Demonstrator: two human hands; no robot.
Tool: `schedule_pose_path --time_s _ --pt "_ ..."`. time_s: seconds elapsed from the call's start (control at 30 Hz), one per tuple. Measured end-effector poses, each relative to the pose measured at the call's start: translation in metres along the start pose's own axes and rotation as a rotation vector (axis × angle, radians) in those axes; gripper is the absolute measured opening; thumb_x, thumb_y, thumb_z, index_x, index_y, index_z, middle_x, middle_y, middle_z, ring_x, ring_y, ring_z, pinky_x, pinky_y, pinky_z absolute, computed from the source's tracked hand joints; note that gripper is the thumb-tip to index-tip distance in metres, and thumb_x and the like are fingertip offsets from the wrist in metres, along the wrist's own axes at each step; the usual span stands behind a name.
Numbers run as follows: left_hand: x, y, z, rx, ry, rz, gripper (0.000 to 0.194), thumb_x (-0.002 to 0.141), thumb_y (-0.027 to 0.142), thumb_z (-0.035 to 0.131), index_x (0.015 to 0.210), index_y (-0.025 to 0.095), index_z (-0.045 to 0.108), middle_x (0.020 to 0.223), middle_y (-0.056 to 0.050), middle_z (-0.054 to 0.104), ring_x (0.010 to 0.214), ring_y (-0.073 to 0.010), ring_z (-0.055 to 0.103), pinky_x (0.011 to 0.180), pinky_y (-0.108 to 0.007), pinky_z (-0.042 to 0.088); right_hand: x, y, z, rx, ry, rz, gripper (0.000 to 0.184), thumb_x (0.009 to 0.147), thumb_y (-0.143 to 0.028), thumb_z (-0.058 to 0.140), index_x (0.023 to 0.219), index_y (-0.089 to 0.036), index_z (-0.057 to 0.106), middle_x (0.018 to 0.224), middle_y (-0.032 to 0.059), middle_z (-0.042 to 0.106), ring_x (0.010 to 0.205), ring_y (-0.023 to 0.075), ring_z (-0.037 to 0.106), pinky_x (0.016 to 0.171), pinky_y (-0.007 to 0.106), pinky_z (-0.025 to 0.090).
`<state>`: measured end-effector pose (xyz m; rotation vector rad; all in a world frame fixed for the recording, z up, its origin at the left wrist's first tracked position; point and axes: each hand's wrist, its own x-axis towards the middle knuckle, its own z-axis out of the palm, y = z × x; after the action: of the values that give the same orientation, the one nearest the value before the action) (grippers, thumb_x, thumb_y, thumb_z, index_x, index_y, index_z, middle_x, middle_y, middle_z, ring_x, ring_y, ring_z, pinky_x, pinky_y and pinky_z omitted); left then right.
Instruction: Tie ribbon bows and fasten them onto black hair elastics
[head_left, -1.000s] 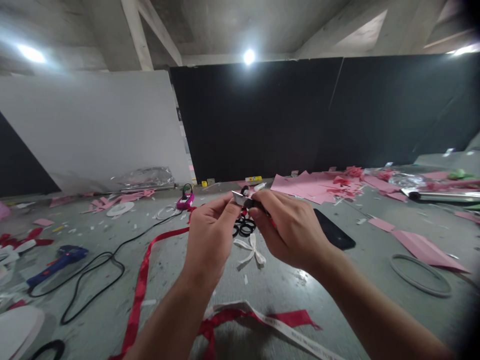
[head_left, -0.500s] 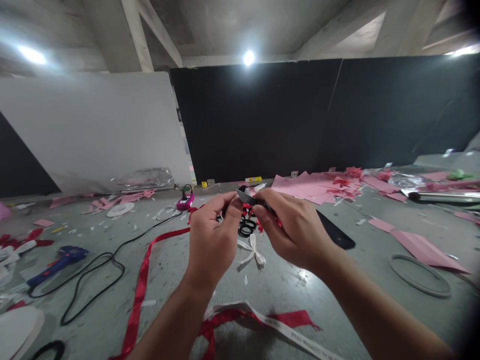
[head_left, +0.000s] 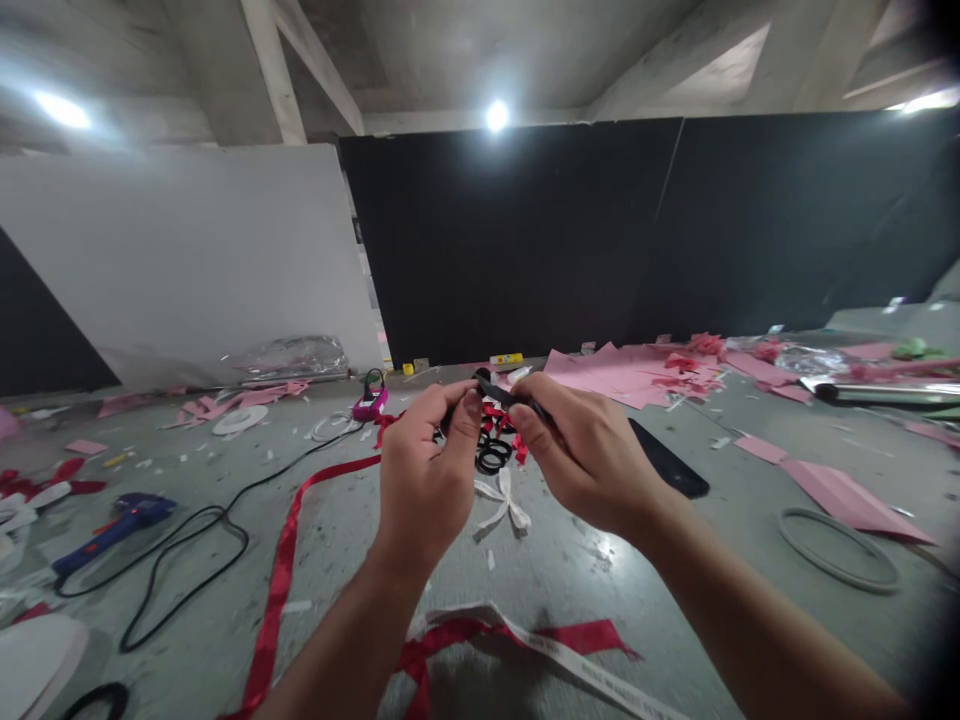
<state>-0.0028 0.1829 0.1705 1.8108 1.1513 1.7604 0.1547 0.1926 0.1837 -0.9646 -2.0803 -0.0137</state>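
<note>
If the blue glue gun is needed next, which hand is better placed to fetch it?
Probably the left hand: the blue glue gun lies off to its left. The right hand is farther away, gripping a dark tool; the left seems occupied too.

Your left hand [head_left: 427, 465], left of the white bow [head_left: 505, 503], pinches thumb to fingers; your right hand [head_left: 592, 450], right of it, curls into a grip, thumb extended.
</note>
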Motion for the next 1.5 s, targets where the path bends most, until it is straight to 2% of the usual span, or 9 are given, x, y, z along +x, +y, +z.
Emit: schedule_pose_path --time_s 0.2,0.43,0.6,0.8,0.87,1.03,1.1,1.3,1.5 --pt "0.001 0.001 -0.003 0.040 -0.037 0.067 0.026 0.092 0.034 0.053 0.105 0.020 0.070 0.088 -0.003 0.067 0.083 -0.0164 0.059 0.076 -0.027 0.044 -0.001 -0.001 -0.001 -0.029 0.012 -0.008 0.025 0.097 -0.036 0.037 0.090 -0.018 0.053 0.066 0.0007 0.053 0.056 0.0135 0.045 0.054 0.030 0.027" --pt "0.003 0.000 -0.004 0.025 -0.039 0.077 0.025 0.092 0.032 0.053 0.105 0.019 0.070 0.092 -0.004 0.067 0.087 -0.0175 0.059 0.079 -0.027 0.043 0.000 0.003 -0.003 -0.113 0.037 -0.029 0.026 0.096 -0.037 0.039 0.093 -0.017 0.055 0.067 0.0013 0.055 0.055 0.0134 0.045 0.054 0.030 0.026" --pt "0.004 -0.001 -0.004 0.088 -0.068 0.134 0.022 0.092 0.028 0.053 0.102 0.019 0.071 0.081 -0.002 0.063 0.075 -0.0147 0.054 0.070 -0.025 0.041 -0.001 0.001 -0.003 -0.115 0.018 -0.036 0.025 0.096 -0.036 0.039 0.087 -0.017 0.052 0.066 0.0005 0.053 0.054 0.0125 0.042 0.053 0.029 0.024" --pt "0.005 -0.004 -0.005 0.010 -0.037 0.050 0.025 0.092 0.033 0.054 0.104 0.019 0.071 0.089 -0.004 0.066 0.082 -0.0165 0.057 0.076 -0.027 0.043 0.001 0.010 -0.008 -0.009 -0.013 -0.037 0.027 0.098 -0.039 0.039 0.093 -0.018 0.055 0.065 -0.0003 0.053 0.056 0.0133 0.045 0.055 0.029 0.028" --pt "0.004 -0.004 -0.004 -0.024 -0.039 -0.003 0.028 0.091 0.036 0.054 0.105 0.018 0.071 0.087 -0.004 0.067 0.082 -0.0173 0.058 0.077 -0.028 0.044 0.003 0.019 -0.010 0.008 0.018 -0.027 0.026 0.098 -0.039 0.040 0.093 -0.018 0.056 0.064 -0.0007 0.052 0.056 0.0133 0.045 0.055 0.029 0.028" --pt "0.004 -0.005 -0.005 -0.044 -0.021 -0.081 0.027 0.090 0.039 0.056 0.098 0.018 0.072 0.082 -0.003 0.069 0.080 -0.0171 0.060 0.073 -0.027 0.045 0.009 0.039 -0.015 0.118 0.221 0.111 0.028 0.100 -0.037 0.037 0.087 -0.018 0.054 0.059 -0.0035 0.042 0.053 0.0113 0.039 0.053 0.029 0.027" --pt "0.004 -0.005 -0.004 -0.017 -0.006 -0.085 0.028 0.089 0.040 0.057 0.098 0.018 0.073 0.082 -0.003 0.070 0.079 -0.0168 0.060 0.073 -0.027 0.045 0.009 0.037 -0.016 0.240 0.226 0.132 0.028 0.100 -0.039 0.039 0.086 -0.019 0.052 0.061 -0.0039 0.040 0.054 0.0105 0.038 0.052 0.027 0.027" --pt "0.003 -0.003 0.003 0.091 0.022 0.008 0.026 0.088 0.039 0.059 0.098 0.020 0.073 0.088 -0.004 0.071 0.082 -0.0170 0.062 0.076 -0.027 0.047 0.004 0.004 0.000 0.474 0.017 0.137 0.018 0.089 -0.035 0.061 0.086 -0.018 0.057 0.062 -0.0048 0.044 0.054 0.0090 0.038 0.050 0.025 0.030" --pt "0.002 -0.003 0.003 0.119 0.013 0.045 0.024 0.090 0.037 0.058 0.100 0.020 0.073 0.094 -0.004 0.072 0.088 -0.0174 0.063 0.081 -0.028 0.046 0.005 0.000 0.012 0.491 0.065 0.111 0.016 0.091 -0.028 0.056 0.083 -0.016 0.060 0.066 -0.0018 0.052 0.061 0.0104 0.044 0.056 0.025 0.036"
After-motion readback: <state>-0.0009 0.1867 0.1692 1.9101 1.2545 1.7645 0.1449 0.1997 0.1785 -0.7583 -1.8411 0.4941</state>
